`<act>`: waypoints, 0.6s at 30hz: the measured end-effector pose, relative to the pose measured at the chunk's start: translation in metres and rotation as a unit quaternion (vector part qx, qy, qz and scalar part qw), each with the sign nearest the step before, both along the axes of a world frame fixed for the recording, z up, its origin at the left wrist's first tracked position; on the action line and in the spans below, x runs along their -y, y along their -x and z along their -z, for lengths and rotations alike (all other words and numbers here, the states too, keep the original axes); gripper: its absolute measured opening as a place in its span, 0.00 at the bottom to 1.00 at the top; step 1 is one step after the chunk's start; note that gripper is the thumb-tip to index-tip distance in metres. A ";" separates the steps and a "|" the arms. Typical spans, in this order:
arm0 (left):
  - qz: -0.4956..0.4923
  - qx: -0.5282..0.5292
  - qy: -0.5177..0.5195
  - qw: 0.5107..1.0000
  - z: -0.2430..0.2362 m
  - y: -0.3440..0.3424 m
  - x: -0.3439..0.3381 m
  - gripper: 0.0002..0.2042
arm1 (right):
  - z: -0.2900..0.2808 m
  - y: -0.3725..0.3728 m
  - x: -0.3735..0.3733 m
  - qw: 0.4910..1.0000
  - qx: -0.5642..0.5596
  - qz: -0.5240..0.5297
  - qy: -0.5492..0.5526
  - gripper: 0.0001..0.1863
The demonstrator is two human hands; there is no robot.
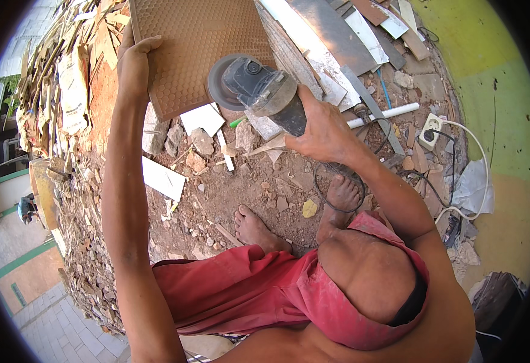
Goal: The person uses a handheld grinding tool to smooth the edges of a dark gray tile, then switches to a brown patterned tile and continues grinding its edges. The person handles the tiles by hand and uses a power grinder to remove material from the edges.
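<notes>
My left hand (134,59) grips the left edge of a brown tile (201,36), its thumb on the face and its other fingers mostly hidden behind. A honeycomb pattern covers the side of the tile turned to me. In my right hand (322,128) is an angle grinder (263,91), fingers wrapped round its dark body. The grinder's round grey disc (219,85) overlaps the lower right part of the tile; whether it touches cannot be told. Below the tile lie stones (202,141) and white offcuts (163,179).
A white power strip (429,132) with a plug and cables lies at the right. Grey and white boards (331,33) lean at the upper right, near a white pipe (392,113). Broken wood (41,103) and rubble fill the left. My bare feet (259,230) rest on stony dirt.
</notes>
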State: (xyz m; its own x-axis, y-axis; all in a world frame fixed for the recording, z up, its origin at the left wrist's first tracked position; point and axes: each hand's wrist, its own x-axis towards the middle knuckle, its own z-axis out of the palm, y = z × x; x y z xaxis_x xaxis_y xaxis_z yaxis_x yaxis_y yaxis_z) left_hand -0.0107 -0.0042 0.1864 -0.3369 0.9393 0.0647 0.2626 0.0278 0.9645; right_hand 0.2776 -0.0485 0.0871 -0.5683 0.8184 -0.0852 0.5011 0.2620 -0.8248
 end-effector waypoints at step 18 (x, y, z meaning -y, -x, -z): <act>0.034 0.049 -0.030 0.998 0.009 0.016 -0.007 0.27 | 0.007 -0.004 -0.002 1.000 0.018 0.013 0.019 0.39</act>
